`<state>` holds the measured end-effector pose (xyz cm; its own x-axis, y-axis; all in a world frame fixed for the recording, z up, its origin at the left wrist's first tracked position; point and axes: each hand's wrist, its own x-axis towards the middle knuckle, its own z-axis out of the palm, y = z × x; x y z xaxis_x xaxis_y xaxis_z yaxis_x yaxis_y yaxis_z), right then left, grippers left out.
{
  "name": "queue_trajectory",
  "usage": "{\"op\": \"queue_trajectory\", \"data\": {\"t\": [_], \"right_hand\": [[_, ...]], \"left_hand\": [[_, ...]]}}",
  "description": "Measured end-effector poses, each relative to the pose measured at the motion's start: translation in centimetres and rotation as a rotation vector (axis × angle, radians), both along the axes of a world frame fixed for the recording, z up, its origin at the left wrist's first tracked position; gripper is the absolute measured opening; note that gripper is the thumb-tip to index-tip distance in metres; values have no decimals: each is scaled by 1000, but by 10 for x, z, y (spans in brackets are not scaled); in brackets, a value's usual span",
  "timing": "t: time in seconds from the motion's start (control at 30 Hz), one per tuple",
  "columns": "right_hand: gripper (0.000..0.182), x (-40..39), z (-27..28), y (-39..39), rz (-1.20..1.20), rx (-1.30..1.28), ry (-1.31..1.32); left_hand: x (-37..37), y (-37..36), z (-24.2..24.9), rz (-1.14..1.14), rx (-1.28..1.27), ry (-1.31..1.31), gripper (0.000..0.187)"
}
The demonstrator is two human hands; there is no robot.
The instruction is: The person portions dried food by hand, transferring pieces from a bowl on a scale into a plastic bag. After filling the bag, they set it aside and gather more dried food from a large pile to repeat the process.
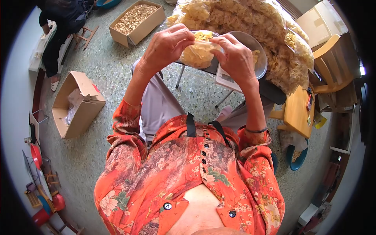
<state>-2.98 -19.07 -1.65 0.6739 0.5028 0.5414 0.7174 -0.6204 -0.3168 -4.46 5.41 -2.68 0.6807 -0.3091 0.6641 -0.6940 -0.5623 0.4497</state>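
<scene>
Between my two hands is a clear plastic bag (197, 56) filled with pale yellow dried pieces, some showing at its top. My left hand (168, 44) pinches the left side of the bag's mouth. On the other side, my right hand (235, 55) grips the right edge with thumb and fingers. Below my right hand a white kitchen scale (226, 79) is partly covered. A round metal pan (261, 64) sits behind that hand, with a few yellow pieces in it.
Large bags of yellow dried pieces (250, 23) are heaped at the back. Cardboard boxes stand left, one (137, 19) full of brown pieces, another (84, 107) holding plastic. A wooden stool (298, 109) and chair (333, 66) stand right. Another person (64, 19) is at far left.
</scene>
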Motion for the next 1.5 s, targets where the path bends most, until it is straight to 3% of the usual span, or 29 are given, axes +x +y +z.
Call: {"op": "queue_trajectory", "data": {"t": [0.2,0.27,0.3,0.47,0.53,0.73,0.8,0.87,0.9,0.93,1.0,1.07,1.27,1.33,1.4,1.5], "right_hand": [[8,6,-1,9,13,103,-17],[6,8,-1,12,25,123,-14],[6,11,-3,13,39,140,-19],[10,21,-7,11,27,22,-69],[11,23,-8,10,41,32,-55],[22,22,-6,11,87,110,-66],[27,20,-4,14,122,160,-88],[29,18,-1,18,146,142,68],[29,19,-1,18,148,141,64],[28,19,-3,18,133,72,96],[27,20,-4,18,119,4,123],[26,20,-3,17,81,-220,120],[21,17,-6,20,2,-382,140],[18,13,-5,20,0,-298,139],[20,18,-10,16,70,-171,75],[24,15,-4,17,91,241,116]], "left_hand": [[-8,3,1,15,-165,175,36],[-9,0,9,34,-74,135,36],[-4,0,11,29,20,-19,35],[8,2,14,-80,298,-82,37],[3,-7,26,40,503,173,10],[13,-1,36,8,361,154,6],[15,0,38,-169,254,131,6],[22,2,26,-246,222,104,7],[22,1,20,-209,221,134,23],[22,1,15,-173,221,164,41],[20,4,10,-159,235,190,36],[18,6,13,-145,378,187,31],[19,6,6,-46,585,101,40],[19,5,7,-69,518,-51,41],[21,4,10,-49,523,-7,40],[19,6,15,37,356,159,37]]}}
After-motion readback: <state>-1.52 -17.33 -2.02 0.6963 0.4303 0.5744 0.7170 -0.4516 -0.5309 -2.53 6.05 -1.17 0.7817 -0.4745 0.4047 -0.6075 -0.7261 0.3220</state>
